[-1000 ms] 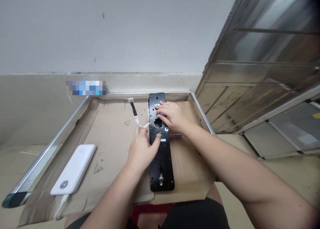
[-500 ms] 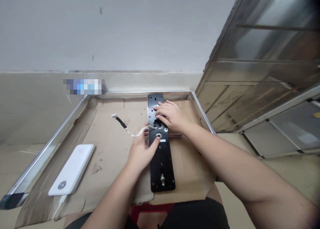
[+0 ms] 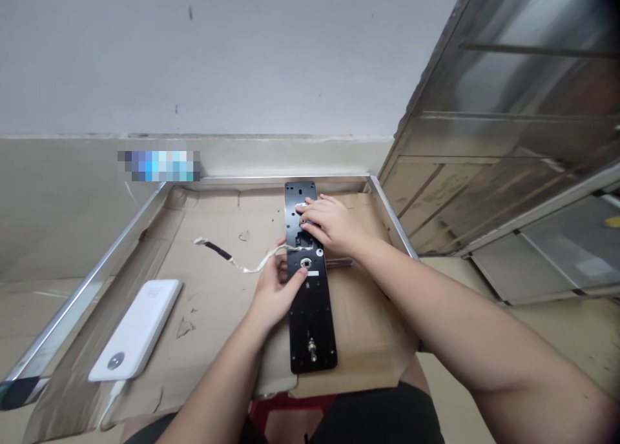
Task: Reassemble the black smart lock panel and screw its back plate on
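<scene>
The black plate (image 3: 312, 315) lay lengthwise before you on the cardboard (image 3: 213, 302) covering the counter (image 3: 271, 181). Your left hand (image 3: 276, 292) was at the plate's left edge, about halfway along: your thumb pressed its top face just on your side of the round socket (image 3: 305, 263), and your other fingers bent against that edge, partly hidden, pinching the plate. Your right hand (image 3: 334, 224) draped palm-down over the plate's far half from its right, fingers bent and slightly spread; whether they pinched anything, I could not tell. Your right forearm slanted in from the plate's right. The white cable (image 3: 249, 271) trailed left from the plate over your left fingers, and a reddish-brown bar (image 3: 341, 263) stuck out to the plate's right.
</scene>
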A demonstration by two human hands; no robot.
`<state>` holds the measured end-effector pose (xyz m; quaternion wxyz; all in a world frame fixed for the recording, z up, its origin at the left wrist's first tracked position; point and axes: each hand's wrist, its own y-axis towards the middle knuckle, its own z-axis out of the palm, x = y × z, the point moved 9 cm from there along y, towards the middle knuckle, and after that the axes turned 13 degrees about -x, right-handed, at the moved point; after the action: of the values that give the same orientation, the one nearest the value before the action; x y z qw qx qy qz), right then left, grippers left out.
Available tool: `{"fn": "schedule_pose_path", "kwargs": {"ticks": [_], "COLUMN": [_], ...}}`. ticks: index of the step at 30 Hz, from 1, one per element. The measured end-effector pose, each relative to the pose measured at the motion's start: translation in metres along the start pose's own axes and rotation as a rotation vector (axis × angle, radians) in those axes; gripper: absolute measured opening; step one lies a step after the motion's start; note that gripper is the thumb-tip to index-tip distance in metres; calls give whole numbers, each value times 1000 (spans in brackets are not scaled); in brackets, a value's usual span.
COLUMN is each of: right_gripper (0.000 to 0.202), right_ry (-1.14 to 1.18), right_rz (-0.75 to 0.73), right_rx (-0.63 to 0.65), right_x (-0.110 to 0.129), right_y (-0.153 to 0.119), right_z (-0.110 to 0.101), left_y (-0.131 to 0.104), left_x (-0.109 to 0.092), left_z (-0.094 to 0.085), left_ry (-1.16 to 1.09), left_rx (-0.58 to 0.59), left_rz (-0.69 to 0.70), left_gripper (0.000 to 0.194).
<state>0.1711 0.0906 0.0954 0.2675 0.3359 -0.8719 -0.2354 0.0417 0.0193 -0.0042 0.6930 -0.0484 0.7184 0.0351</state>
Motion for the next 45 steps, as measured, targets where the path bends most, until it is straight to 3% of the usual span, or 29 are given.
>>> {"fn": "schedule_pose_path", "kwargs": {"ticks": [7, 16, 45], "right_gripper": [21, 21, 16], "right_ry": [9, 15, 93], "right_rz": [-14, -64, -41], "right_rx": [11, 3, -31], "right_x": [0, 3, -3], "right_y": [0, 0, -2], "right_z": [-1, -2, 0], "left_y": [1, 2, 3], "left_x": [7, 21, 22], "left_z": [-1, 0, 3], "left_ry": [-74, -258, -258], "left_rx": [23, 56, 80], "left_rz": [41, 10, -33], "left_gripper": [68, 73, 79]}}
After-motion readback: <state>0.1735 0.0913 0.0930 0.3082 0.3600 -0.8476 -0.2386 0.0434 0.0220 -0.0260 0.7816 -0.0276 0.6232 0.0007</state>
